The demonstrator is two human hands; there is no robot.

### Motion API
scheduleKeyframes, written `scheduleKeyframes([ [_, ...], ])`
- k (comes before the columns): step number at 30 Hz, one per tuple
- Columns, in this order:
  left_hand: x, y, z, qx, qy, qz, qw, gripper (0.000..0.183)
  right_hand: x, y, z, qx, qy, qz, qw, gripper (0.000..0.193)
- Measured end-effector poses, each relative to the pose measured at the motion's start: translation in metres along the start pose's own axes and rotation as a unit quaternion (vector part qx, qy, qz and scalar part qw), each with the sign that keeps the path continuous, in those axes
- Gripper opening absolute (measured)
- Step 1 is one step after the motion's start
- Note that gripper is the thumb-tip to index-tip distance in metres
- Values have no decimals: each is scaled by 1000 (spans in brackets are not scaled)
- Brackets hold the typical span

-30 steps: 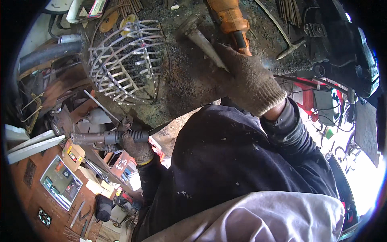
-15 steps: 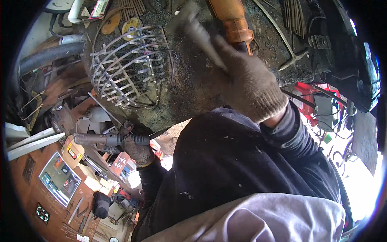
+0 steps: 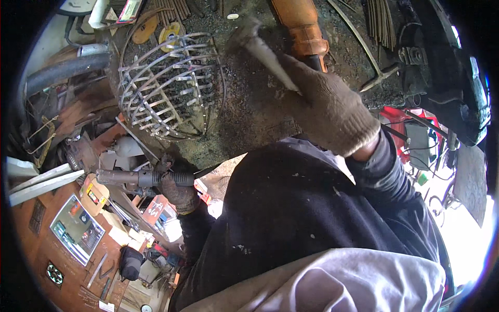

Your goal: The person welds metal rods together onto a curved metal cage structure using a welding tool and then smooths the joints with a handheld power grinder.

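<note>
The right hand (image 3: 332, 109), in a brown knit glove, is closed round a pale-handled, blurred hammer (image 3: 273, 63) above the grimy dark worktop (image 3: 244, 114), where a rounded grey metal-rod cage (image 3: 167, 89) lies; the gloved left hand (image 3: 180, 193) grips a dark ridged cylinder (image 3: 148, 179)

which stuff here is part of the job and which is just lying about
In the job, it appears:
hammer, in the right hand
ribbed cylindrical tool, in the left hand
metal-rod cage, probably the workpiece

Apparently just lying about:
orange power tool
chipping hammer
thin brown rods
</note>
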State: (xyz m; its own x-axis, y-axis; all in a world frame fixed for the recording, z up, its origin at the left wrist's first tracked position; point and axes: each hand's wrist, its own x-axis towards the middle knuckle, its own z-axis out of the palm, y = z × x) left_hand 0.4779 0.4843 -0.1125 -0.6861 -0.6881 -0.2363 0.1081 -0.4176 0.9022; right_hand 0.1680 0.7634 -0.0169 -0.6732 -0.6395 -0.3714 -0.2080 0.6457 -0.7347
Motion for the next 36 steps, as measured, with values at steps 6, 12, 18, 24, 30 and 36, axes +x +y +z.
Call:
scheduleKeyframes([
  [6,6,4,10,51,100,-37,993,47,-7,6,14,36,30,58,997,56],
  [12,3,-4,-8,-53,71,-2,996,58,-4,16,38,50,73,4,996,57],
  [18,2,1,-5,18,51,-22,998,58,-4,11,40,-91,80,-17,992,62],
  [24,-1,-2,-7,49,42,48,997,65,-8,0,36,-121,68,-19,990,74],
  [30,0,-1,5,53,103,45,992,54,-10,13,60,-79,75,-52,993,55],
  [36,-3,1,4,74,94,52,991,52,-5,20,66,-13,61,-9,998,53],
])
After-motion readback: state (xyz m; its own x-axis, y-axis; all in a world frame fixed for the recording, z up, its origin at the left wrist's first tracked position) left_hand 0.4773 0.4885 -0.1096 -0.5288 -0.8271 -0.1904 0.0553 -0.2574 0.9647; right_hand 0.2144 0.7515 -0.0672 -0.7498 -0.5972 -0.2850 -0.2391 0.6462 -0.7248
